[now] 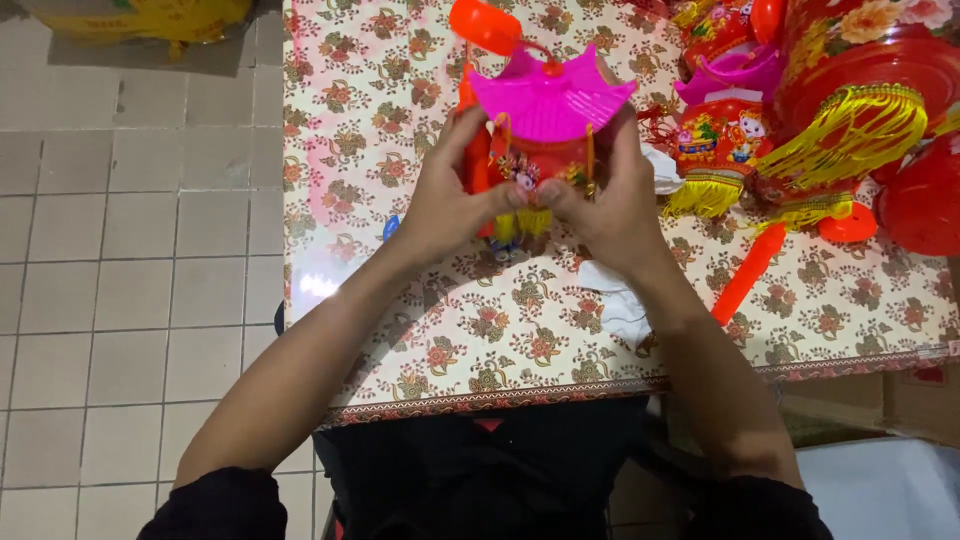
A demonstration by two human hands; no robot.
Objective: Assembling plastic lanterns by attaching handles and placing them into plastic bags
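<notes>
Left hand clasped on the left side of a small red lantern with pink roof, thumb across its front, fingers up its side. Right hand gripping the right side likewise. Lantern held upright over the far middle of the floral table. Finished lanterns crowded far right; orange stick just right of the right wrist. Bare cloth near, to the table edge; tiled floor left.

Even, moderately bright overhead light; white glare patch on glossy floral-patterned table at 9 o'clock; overall soft, slight blur.
</notes>
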